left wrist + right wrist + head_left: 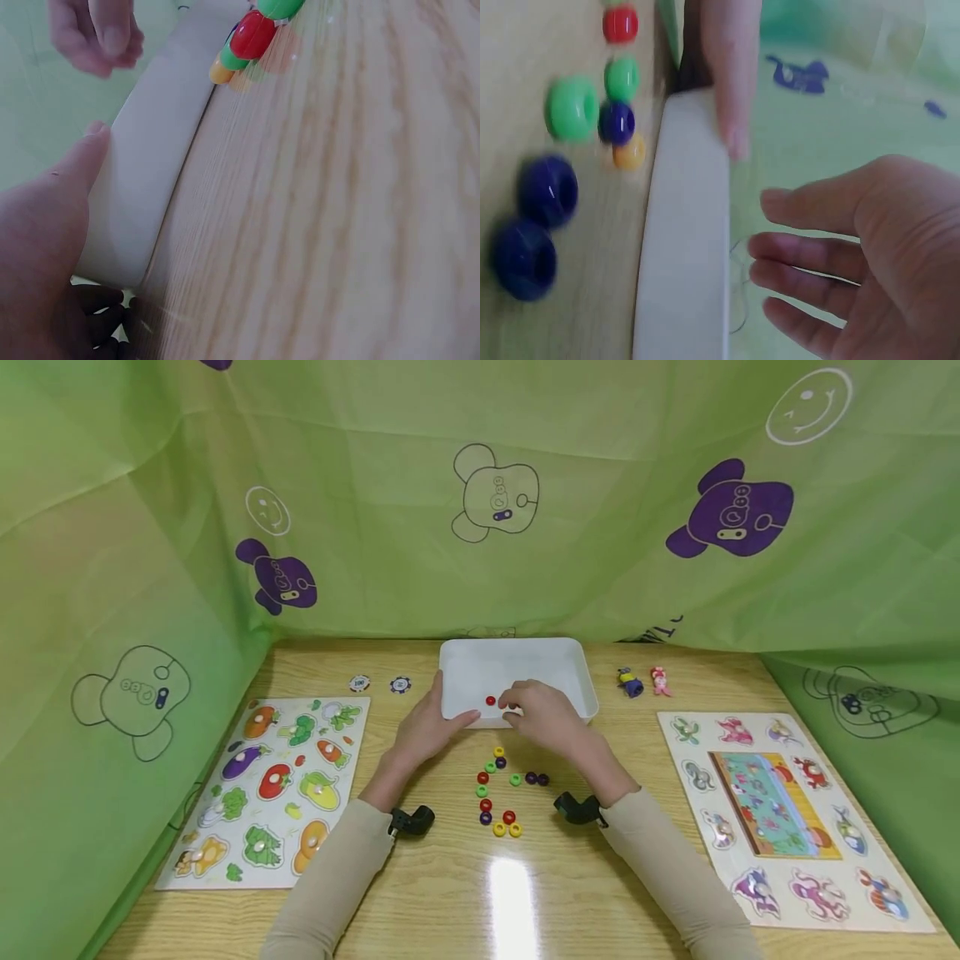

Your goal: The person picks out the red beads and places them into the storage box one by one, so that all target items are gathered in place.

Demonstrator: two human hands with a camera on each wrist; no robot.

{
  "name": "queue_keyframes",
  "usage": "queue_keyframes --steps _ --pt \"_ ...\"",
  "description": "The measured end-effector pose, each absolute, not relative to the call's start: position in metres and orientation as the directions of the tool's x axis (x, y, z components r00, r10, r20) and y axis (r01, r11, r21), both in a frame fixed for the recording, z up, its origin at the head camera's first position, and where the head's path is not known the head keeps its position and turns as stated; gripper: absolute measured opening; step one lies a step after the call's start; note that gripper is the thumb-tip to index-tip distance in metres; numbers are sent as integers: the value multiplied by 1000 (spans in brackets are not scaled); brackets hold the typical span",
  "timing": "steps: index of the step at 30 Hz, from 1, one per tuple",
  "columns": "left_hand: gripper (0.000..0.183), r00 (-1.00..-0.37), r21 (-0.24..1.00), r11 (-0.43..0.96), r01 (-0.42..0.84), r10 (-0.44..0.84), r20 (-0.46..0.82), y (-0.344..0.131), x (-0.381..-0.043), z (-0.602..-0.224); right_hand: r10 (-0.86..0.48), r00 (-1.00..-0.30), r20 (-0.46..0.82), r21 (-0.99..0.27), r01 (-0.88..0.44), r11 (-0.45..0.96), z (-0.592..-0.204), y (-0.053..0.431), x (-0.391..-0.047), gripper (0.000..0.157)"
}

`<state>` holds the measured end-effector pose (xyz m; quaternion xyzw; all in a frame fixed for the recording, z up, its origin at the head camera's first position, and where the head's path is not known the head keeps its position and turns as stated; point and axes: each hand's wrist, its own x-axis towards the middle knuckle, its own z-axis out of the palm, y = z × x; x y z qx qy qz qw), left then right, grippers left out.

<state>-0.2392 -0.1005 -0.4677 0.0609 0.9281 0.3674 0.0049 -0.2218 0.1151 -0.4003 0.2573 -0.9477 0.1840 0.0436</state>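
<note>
A white tray (pixel 517 652) stands at the back of the table, with one red bead (pixel 491 700) lying inside it. My left hand (pixel 427 727) grips the tray's front left corner, thumb along the front rim and fingers at the left side. Above the tray's front part hovers my right hand (pixel 543 714), just right of the red bead. Its fingers are loosely bent, and the right wrist view shows nothing between them. In front of the tray, several beads form a curved line on the table: green beads (pixel 482 791), purple beads (pixel 531 777), yellow beads (pixel 499 830) and red beads (pixel 486 805).
A vegetable puzzle board (pixel 285 810) lies at left, a sea-animal puzzle board (pixel 701 827) at right. Two poker chips (pixel 401 684) rest left of the tray. Right of it are a blue-and-yellow figurine (pixel 630 682) and a pink figurine (pixel 660 681). Green cloth (pixel 600 577) encloses the table.
</note>
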Motion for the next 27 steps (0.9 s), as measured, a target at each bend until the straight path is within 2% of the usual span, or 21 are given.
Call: queue_keyframes --steps 5,10,15,18,27 --pt "105 -991 677 725 128 127 51 -102 -239 -467 -592 -789 165 -295 -612 734 -400 110 -197 14" --pt "102 -983 688 703 179 150 102 -102 -239 -468 -728 -669 150 -237 -739 630 -412 100 -180 16" --pt "103 -988 690 708 149 130 79 -102 -238 -469 -811 -572 123 -182 -817 548 -426 90 -172 16" --pt "104 -991 691 711 129 121 60 -102 -237 -468 -827 -550 116 -148 -833 533 -432 86 -171 19" --pt "104 -991 687 715 127 126 53 -103 -236 -465 -822 -552 138 -124 -833 539 -432 84 -168 15"
